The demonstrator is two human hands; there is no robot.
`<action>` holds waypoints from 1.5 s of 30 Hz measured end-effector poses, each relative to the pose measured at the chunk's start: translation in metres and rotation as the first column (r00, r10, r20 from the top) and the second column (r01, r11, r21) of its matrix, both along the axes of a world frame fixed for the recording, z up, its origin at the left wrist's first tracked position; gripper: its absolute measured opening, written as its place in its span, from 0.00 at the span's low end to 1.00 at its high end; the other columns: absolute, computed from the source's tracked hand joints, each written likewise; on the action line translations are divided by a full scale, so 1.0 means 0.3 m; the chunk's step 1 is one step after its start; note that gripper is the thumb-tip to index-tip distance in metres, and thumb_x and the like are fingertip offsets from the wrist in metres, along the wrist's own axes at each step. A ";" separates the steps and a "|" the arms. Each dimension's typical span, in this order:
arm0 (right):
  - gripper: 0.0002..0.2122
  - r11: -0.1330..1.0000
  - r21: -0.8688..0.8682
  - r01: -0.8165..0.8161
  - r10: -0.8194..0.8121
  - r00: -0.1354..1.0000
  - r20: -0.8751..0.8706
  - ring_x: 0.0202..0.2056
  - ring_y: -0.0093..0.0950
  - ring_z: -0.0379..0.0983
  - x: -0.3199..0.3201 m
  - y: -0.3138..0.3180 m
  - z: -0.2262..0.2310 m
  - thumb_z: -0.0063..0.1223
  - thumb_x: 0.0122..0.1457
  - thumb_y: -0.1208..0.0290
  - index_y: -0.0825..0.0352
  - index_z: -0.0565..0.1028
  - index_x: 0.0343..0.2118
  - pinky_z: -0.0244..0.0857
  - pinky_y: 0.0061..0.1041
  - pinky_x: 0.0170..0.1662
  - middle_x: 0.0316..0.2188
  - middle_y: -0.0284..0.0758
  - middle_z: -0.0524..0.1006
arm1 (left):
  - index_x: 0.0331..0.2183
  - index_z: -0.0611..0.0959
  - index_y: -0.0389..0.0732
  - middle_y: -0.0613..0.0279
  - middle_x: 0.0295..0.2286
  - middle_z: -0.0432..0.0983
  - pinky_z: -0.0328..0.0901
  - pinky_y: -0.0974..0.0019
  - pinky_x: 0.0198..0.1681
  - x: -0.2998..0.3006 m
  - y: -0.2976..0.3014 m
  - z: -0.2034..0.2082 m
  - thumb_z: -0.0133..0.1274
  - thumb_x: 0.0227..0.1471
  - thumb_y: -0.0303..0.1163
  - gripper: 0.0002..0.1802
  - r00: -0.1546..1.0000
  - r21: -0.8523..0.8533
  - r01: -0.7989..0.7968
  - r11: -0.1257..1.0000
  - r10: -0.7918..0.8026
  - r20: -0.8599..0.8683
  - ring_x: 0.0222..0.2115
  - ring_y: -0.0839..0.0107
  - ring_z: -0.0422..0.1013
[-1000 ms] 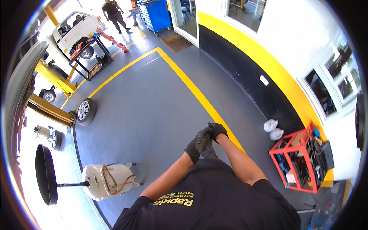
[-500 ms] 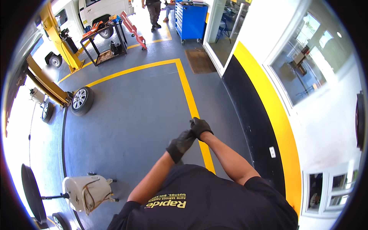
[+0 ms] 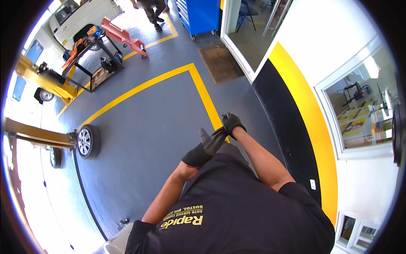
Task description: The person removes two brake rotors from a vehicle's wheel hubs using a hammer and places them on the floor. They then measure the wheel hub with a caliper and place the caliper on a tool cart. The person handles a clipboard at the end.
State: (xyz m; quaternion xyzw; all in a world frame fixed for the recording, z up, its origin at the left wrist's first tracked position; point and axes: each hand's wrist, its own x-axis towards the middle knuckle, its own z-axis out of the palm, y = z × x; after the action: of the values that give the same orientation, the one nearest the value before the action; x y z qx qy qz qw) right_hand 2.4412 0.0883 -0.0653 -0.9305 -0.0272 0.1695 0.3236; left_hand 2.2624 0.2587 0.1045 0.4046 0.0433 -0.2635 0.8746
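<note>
Dark work gloves cover both of my hands, held out in front of my black shirt. My left hand [image 3: 207,148] has its thumb up, apart from the fingers, which stretch out to the right. My right hand [image 3: 231,123] is closed at the fingertips of the left glove [image 3: 198,157], seeming to pinch its fabric. Exactly how the right fingers grip is partly hidden. A red edge shows at the left glove's cuff, over the wrist.
Yellow lines [image 3: 203,91] mark the grey floor. A wheel [image 3: 88,142] lies by a lift arm on the left. Farther off are a black-framed cart [image 3: 105,76], a red jack [image 3: 122,34], a blue tool cabinet [image 3: 198,17], a doormat [image 3: 220,63] and another person [image 3: 153,15].
My view has shifted, bringing the wall window more into sight. The left thumb now stands apart from its fingers, and the right hand has moved to the left glove's fingertips.
</note>
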 end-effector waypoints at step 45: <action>0.17 0.316 0.597 0.738 0.303 0.517 -0.800 0.33 0.27 0.75 3.977 1.550 0.084 0.49 0.68 0.49 0.61 0.74 0.38 0.74 0.28 0.40 0.30 0.33 0.77 | 0.50 0.80 0.34 0.59 0.44 0.80 0.71 0.63 0.50 4.267 1.245 -0.531 0.54 0.65 0.44 0.23 0.598 0.374 -0.707 0.601 0.789 -0.137 0.43 0.71 0.77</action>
State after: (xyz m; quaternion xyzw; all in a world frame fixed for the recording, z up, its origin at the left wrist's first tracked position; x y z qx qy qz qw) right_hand 3.6342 0.5533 -0.0401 -0.3635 0.1885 0.4760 0.7783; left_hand 3.5426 0.6321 -0.0548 0.4244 0.3745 0.0851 0.8200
